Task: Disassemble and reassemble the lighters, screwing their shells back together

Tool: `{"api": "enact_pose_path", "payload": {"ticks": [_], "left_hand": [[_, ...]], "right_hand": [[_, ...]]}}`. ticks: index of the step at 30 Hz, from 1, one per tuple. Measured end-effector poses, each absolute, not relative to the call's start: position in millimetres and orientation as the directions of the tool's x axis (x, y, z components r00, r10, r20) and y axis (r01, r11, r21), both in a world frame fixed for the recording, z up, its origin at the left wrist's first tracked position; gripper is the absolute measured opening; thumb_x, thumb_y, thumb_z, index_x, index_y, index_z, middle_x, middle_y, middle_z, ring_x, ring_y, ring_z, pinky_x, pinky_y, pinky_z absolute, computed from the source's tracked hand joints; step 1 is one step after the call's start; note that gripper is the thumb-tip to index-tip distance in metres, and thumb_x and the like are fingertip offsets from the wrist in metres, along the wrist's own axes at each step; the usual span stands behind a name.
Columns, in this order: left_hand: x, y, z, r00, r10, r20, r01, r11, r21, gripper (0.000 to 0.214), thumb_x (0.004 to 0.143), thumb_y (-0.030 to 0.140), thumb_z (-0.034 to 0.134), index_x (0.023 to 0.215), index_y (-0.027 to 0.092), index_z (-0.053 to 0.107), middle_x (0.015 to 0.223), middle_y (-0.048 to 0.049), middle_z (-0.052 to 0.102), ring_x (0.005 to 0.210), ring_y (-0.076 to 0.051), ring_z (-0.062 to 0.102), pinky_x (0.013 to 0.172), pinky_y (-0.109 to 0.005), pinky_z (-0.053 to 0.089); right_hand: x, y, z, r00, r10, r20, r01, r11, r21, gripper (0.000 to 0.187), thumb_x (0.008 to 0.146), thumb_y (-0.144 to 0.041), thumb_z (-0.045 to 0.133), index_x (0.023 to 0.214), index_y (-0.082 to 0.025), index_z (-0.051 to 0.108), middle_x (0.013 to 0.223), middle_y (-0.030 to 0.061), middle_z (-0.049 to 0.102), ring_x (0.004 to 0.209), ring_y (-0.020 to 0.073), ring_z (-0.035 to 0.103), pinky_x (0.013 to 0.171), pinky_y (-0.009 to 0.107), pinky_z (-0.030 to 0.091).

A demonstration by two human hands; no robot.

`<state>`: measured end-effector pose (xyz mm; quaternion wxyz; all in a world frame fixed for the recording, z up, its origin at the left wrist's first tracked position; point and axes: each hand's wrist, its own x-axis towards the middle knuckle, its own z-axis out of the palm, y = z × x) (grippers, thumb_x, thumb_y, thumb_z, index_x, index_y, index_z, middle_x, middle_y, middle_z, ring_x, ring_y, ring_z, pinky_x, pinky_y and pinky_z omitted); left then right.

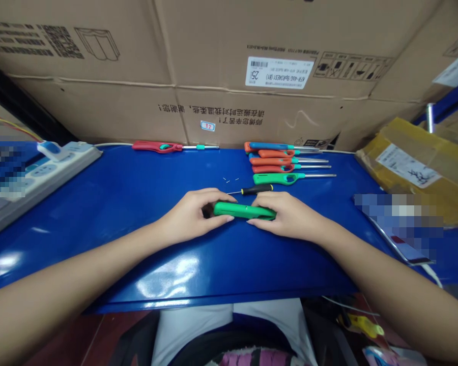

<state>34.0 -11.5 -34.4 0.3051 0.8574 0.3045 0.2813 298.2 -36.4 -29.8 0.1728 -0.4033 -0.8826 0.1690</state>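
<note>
A green lighter body [241, 210] lies across the middle of the blue table [137, 203]. My left hand [193, 213] is closed round its left end and my right hand [288, 213] is closed round its right end. Just behind it rests a small black-handled screwdriver [256, 189], with tiny screws or pins [231, 179] beside its tip. Further back lies a row of several long-nozzle lighters [278, 160], orange, blue and green. A single red lighter [164, 147] lies apart at the back left.
Large cardboard boxes [229, 71] wall off the back of the table. A white power strip [53, 162] sits at the left. A yellow padded parcel [412, 168] and a flat blurred object [400, 218] lie at the right. My lap shows below the table's front edge.
</note>
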Motion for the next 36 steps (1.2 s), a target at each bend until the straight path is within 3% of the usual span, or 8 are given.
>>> {"api": "enact_pose_path", "payload": {"ticks": [5,9,15,18,21,26,31,36], "left_hand": [[37.0,-13.9,-30.6,0.643,0.748,0.164,0.373,-0.494,0.786,0.029,0.086,0.04,0.074,0.098,0.014,0.076,0.086,-0.0051,0.072,0.072,-0.015,0.063,0.063,-0.024,0.048],[39.9,-20.9,-30.7,0.628,0.778,0.026,0.384,-0.338,0.859,0.032,0.085,0.042,0.074,0.1,0.014,0.075,0.076,-0.0024,0.071,0.064,-0.015,0.062,0.059,-0.024,0.048],[36.1,-20.9,-27.3,0.712,0.683,0.165,0.46,-0.63,0.626,0.027,0.094,0.04,0.066,0.107,0.018,0.075,0.09,-0.002,0.072,0.076,-0.014,0.064,0.071,-0.026,0.049],[32.5,-16.4,-27.6,0.749,0.639,0.174,0.453,-0.686,0.57,0.029,0.096,0.039,0.064,0.111,0.017,0.074,0.097,-0.0044,0.068,0.086,-0.016,0.065,0.078,-0.027,0.05],[30.0,-13.9,-29.5,0.753,0.633,0.181,0.466,-0.706,0.533,0.031,0.096,0.039,0.064,0.116,0.017,0.072,0.104,-0.0062,0.064,0.091,-0.017,0.064,0.083,-0.029,0.051],[26.6,-14.7,-25.0,0.763,0.631,0.142,0.508,-0.721,0.471,0.028,0.094,0.035,0.065,0.115,0.017,0.07,0.107,-0.0059,0.064,0.092,-0.019,0.064,0.085,-0.032,0.052],[23.3,-16.0,-18.4,0.748,0.661,0.065,0.562,-0.682,0.467,0.026,0.092,0.034,0.069,0.112,0.017,0.071,0.102,-0.005,0.064,0.086,-0.018,0.063,0.079,-0.031,0.052],[24.5,-18.2,-21.7,0.733,0.677,0.058,0.569,-0.659,0.492,0.025,0.091,0.035,0.07,0.11,0.018,0.071,0.1,-0.0038,0.062,0.081,-0.017,0.061,0.073,-0.03,0.049]], "right_hand": [[295.5,-37.8,-27.4,-0.621,0.753,0.217,0.611,0.639,-0.468,0.019,0.099,-0.036,0.061,0.097,-0.019,0.068,0.094,0.0049,0.07,0.088,0.019,0.065,0.078,0.031,0.049],[291.8,-39.7,-27.9,-0.604,0.772,0.199,0.613,0.609,-0.503,0.018,0.101,-0.03,0.057,0.094,-0.018,0.068,0.094,0.0049,0.073,0.086,0.0184,0.066,0.078,0.031,0.048],[292.3,-36.9,-27.2,-0.618,0.765,0.178,0.611,0.611,-0.503,0.018,0.1,-0.031,0.058,0.093,-0.019,0.068,0.091,0.0036,0.07,0.087,0.0183,0.064,0.08,0.031,0.048],[296.3,-32.7,-25.2,-0.611,0.742,0.276,0.567,0.654,-0.501,0.015,0.101,-0.026,0.056,0.097,-0.018,0.068,0.096,0.0051,0.069,0.091,0.0176,0.064,0.084,0.031,0.05],[304.4,-25.8,-26.6,-0.514,0.761,0.395,0.648,0.646,-0.402,0.016,0.1,-0.022,0.055,0.109,-0.017,0.067,0.11,0.0097,0.067,0.106,0.0222,0.063,0.096,0.038,0.05],[317.9,-13.9,-36.3,-0.493,0.811,0.316,0.785,0.571,-0.241,0.029,0.095,-0.022,0.062,0.123,-0.018,0.063,0.121,0.012,0.066,0.115,0.0304,0.059,0.102,0.05,0.049],[319.1,-12.1,-39.8,-0.477,0.829,0.291,0.774,0.553,-0.308,0.03,0.09,-0.027,0.071,0.118,-0.018,0.064,0.112,0.0115,0.061,0.108,0.0287,0.06,0.097,0.048,0.053],[317.8,-14.7,-40.9,-0.48,0.837,0.263,0.746,0.547,-0.379,0.02,0.094,-0.02,0.061,0.114,-0.018,0.062,0.116,0.0117,0.064,0.111,0.0285,0.061,0.097,0.047,0.053]]}}
